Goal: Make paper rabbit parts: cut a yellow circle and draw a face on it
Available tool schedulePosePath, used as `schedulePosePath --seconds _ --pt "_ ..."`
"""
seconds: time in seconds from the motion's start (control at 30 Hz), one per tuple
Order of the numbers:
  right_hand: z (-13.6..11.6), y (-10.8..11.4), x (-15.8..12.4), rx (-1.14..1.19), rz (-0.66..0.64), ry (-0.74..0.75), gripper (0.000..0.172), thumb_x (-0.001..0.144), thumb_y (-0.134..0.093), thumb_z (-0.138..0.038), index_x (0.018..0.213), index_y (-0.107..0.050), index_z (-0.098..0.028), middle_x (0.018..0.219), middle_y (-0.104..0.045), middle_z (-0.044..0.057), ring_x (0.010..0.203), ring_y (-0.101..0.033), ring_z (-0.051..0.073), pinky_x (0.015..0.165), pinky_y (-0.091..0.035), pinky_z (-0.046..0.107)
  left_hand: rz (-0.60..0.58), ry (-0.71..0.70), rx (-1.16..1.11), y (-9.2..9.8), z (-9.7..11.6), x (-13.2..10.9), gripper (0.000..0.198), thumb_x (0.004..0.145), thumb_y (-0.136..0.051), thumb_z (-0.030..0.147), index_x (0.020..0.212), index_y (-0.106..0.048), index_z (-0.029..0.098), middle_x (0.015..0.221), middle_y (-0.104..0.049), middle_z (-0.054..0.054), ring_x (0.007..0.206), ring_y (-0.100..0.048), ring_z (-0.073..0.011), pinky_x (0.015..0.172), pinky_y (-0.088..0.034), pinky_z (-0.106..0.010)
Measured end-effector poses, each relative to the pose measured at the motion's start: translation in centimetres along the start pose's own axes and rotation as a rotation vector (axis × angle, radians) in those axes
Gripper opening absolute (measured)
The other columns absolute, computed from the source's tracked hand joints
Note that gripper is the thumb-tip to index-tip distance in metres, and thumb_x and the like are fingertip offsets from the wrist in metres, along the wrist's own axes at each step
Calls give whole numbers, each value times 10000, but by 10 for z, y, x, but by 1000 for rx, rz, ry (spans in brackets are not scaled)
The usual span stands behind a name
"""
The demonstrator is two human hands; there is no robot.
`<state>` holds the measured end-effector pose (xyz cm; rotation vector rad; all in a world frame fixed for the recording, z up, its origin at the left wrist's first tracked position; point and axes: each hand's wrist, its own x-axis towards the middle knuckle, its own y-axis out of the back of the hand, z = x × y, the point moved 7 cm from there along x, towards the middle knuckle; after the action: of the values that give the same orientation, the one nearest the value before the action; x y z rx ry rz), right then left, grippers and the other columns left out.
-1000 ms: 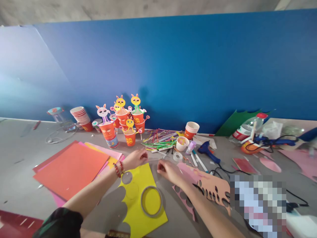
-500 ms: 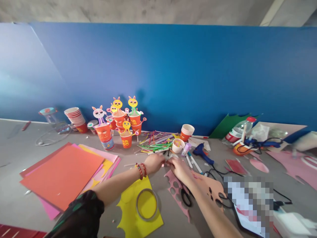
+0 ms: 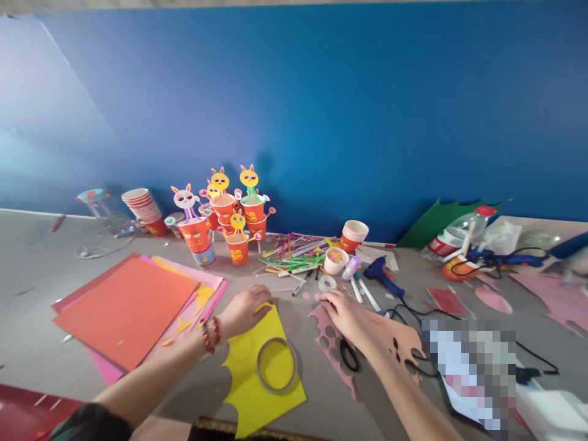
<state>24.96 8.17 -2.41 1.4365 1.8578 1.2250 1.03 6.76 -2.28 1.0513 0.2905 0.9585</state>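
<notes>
My left hand (image 3: pixel 247 308) rests curled at the far corner of a yellow paper sheet (image 3: pixel 257 380), fingers closed on its edge. A grey tape ring (image 3: pixel 276 365) lies on that sheet. My right hand (image 3: pixel 345 309) lies on a pink sheet with punched-out holes (image 3: pixel 328 343), fingers reaching toward a small clear tape roll (image 3: pixel 327 283); whether it holds anything is hidden. Black scissors (image 3: pixel 349 355) lie on the pink sheet beside my right forearm.
A stack of orange, pink and yellow paper (image 3: pixel 128 309) lies left. Red cups with bunny toppers (image 3: pixel 225 223) stand at the back, beside coloured straws (image 3: pixel 294 254), cup stacks (image 3: pixel 146 211), markers (image 3: pixel 362 291), a blue glue gun (image 3: pixel 381 275) and a bottle (image 3: pixel 459 236).
My left hand drew back from the tape roll area to the yellow sheet's corner. My right hand stayed near the roll, now flatter on the pink sheet.
</notes>
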Motion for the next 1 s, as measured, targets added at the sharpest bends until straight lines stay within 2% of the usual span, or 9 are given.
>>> schedulePosePath --seconds 0.13,0.23,0.33,0.4,0.53,0.63,0.8,0.9,1.0 --pt "-12 -5 -12 44 -32 27 238 914 -421 -133 914 -642 -224 943 -745 53 897 -691 228 797 -502 340 11 62 8 7 5 -54 198 993 -442 231 1041 -629 190 1079 -643 -107 1041 -596 -236 926 -494 -377" --pt "-28 -12 -19 90 -82 55 236 934 -385 -163 917 -610 -233 854 -726 41 795 -682 212 719 -497 308 -20 51 24 3 26 -77 194 992 -477 273 1119 -615 222 1187 -611 -110 1091 -565 -248 939 -483 -392" --pt "-47 -20 -25 130 -147 115 249 958 -355 -185 995 -598 -222 860 -719 59 798 -677 219 713 -493 310 -141 -100 58 -15 57 -84 249 947 -585 362 1174 -612 264 1320 -559 -101 1161 -521 -276 996 -453 -434" --pt "-56 -24 -28 148 -171 146 252 965 -348 -185 1013 -593 -216 865 -716 66 813 -677 224 725 -493 315 -199 -178 89 -27 70 -84 193 936 -610 380 1089 -643 268 1323 -566 -82 1184 -510 -281 1016 -440 -436" --pt "-58 -25 -35 211 -153 125 242 965 -369 -179 1017 -599 -232 859 -710 49 828 -681 218 758 -501 316 -191 -218 85 -28 73 -78 142 983 -532 280 913 -651 248 1192 -642 -47 1146 -544 -235 986 -455 -364" --pt "-52 -25 -42 270 -138 101 245 966 -397 -191 1043 -624 -243 866 -727 42 829 -694 216 770 -513 316 -114 -182 62 -5 60 -68 192 1004 -467 231 947 -651 241 1138 -662 -60 1108 -568 -214 975 -461 -345" --pt "-53 -26 -51 263 -107 85 205 943 -499 -210 997 -693 -247 921 -766 53 858 -713 220 757 -525 299 64 8 174 41 6 -52 225 1019 -437 278 996 -649 204 1066 -658 -87 1046 -582 -220 957 -478 -363" --pt "-61 -22 -59 210 -98 139 159 910 -566 -187 888 -708 -254 872 -751 29 816 -697 199 729 -509 275 133 94 231 52 -24 -51 220 1012 -441 292 989 -639 199 1034 -656 -82 1020 -587 -227 920 -493 -365" --pt "-59 -12 -70 176 -51 169 196 932 -554 -220 792 -689 -245 812 -723 27 807 -683 198 739 -504 280 176 143 279 53 -42 -54 205 997 -459 295 954 -637 203 1015 -657 -76 1002 -596 -233 891 -504 -358"
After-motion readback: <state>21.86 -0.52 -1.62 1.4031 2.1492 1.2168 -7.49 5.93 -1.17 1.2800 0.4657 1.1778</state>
